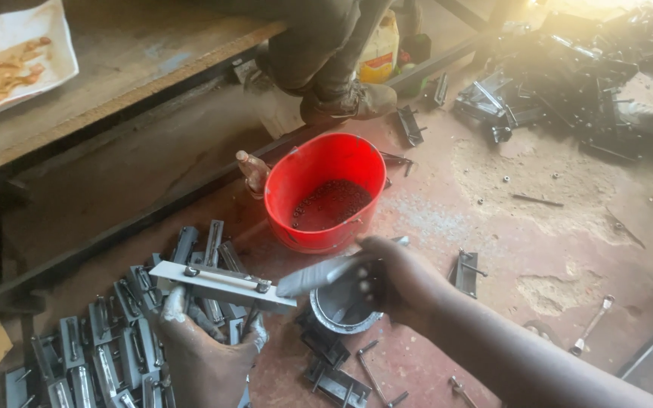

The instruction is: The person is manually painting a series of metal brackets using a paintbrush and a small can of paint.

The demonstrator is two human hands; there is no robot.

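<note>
A flat grey metal bracket [224, 283] with a bolt rod along it is held level by the left hand [205, 355], whose fingers are closed around its underside. A paintbrush [319, 276] is gripped firmly by the right hand [391, 283], its bristles laid at the bracket's 3 o'clock end. A small paint tin [341, 310] is seen just below the brush. At 12 o'clock from the hands a red bucket [326, 189] stands on the floor [538, 227]. More grey brackets [107, 355] are piled at 9 o'clock.
</note>
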